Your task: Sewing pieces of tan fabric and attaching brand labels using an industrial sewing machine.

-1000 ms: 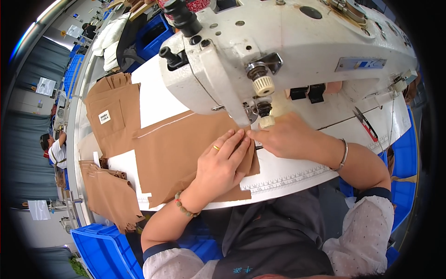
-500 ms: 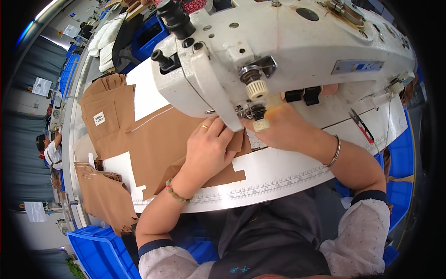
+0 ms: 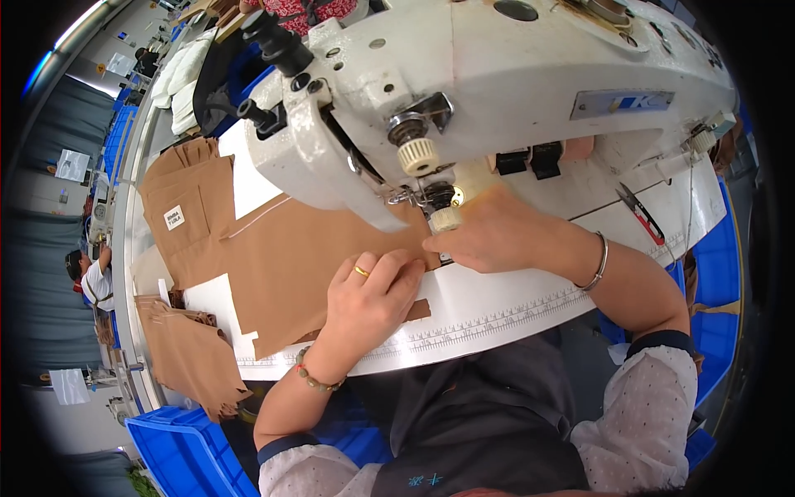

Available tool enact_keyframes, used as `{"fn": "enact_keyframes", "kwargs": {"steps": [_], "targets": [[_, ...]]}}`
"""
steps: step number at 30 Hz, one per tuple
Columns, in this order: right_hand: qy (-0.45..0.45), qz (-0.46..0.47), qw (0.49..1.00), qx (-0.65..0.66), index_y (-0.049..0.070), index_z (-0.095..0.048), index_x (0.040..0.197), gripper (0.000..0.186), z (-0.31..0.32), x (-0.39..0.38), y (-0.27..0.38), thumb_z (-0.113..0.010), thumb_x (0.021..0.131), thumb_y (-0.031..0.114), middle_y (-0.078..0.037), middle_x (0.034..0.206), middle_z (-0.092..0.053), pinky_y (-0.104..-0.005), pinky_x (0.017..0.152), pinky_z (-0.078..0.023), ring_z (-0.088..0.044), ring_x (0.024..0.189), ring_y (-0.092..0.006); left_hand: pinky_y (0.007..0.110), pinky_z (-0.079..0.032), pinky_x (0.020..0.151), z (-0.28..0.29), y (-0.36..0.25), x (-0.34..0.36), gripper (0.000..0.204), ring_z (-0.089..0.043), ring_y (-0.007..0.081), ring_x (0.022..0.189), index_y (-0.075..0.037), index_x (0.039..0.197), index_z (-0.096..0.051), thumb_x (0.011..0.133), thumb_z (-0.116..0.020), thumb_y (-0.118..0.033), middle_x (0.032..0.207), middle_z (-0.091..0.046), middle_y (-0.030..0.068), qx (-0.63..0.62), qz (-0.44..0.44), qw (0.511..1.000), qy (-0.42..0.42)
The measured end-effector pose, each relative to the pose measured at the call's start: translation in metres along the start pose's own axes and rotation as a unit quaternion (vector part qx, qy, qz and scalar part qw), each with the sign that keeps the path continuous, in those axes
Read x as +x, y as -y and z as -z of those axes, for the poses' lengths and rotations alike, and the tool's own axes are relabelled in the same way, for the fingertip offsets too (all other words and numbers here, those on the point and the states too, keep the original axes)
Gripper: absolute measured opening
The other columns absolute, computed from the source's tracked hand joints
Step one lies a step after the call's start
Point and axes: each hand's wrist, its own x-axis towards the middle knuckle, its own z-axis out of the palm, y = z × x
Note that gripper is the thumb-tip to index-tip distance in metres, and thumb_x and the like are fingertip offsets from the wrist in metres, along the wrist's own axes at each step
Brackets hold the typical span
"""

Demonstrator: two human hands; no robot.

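Watching remotely, I see one brown fabric panel point(image 3: 290, 265) lying on one white sewing table point(image 3: 505, 298), partly beneath one sewing machine point(image 3: 513, 83). The left hand point(image 3: 364, 302) rests bent-fingered on it and the right hand point(image 3: 497, 236) curls at its right edge; I cannot tell whether either pinches cloth. Two brown fabric piles point(image 3: 186, 356) lie left, one pair of red-handled snips point(image 3: 651, 225) right.

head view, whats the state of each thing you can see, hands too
Left hand, on the brown cloth, fingers bent
Right hand, at the cloth's right edge, grip unclear
Brown cloth, spread mostly flat
Sewing machine, running or stopped cannot be told
Red-handled snips, lying unheld
Labelled brown pieces, stacked
Blue bin, open-topped
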Motion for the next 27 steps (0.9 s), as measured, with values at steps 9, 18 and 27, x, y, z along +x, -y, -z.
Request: {"fn": "enact_keyframes", "kwargs": {"steps": [9,18,27], "targets": [[0.095,0.038,0.995,0.014,0.025,-0.077,0.099,0.021,0.005,0.000,0.000,-0.068,0.080,0.020,0.000,0.074,-0.064,-0.0371,0.054,-0.048,-0.066,0.067,-0.0208,0.038,-0.058,0.088,-0.002,0.003,0.000,0.020,-0.069,0.0235,0.103,-0.007,0.095,-0.074,0.076,-0.077,-0.005,0.109,-0.070,0.0035,-0.020,-0.029,0.999,-0.013],[0.112,0.044,0.992,0.035,0.022,-0.077,0.103,0.026,0.006,-0.003,-0.001,-0.069,0.079,0.020,0.001,0.075,-0.061,-0.0382,0.054,-0.048,-0.064,0.065,-0.0219,0.035,-0.059,0.087,0.000,0.007,-0.004,0.035,-0.070,0.0245,0.107,-0.010,0.109,-0.075,0.075,-0.073,-0.003,0.113,-0.071,0.0034,-0.075,-0.014,0.997,0.029],[0.024,-0.002,0.999,-0.025,0.012,-0.070,0.075,0.005,0.003,0.006,-0.005,-0.069,0.076,0.017,-0.007,0.065,-0.063,-0.0419,0.054,-0.051,-0.065,0.059,-0.0283,0.037,-0.058,0.084,-0.014,0.038,0.010,0.033,-0.069,0.0261,0.108,-0.010,0.107,-0.076,0.075,-0.070,-0.001,0.111,-0.071,0.0035,-0.068,-0.014,0.997,0.012]]}}
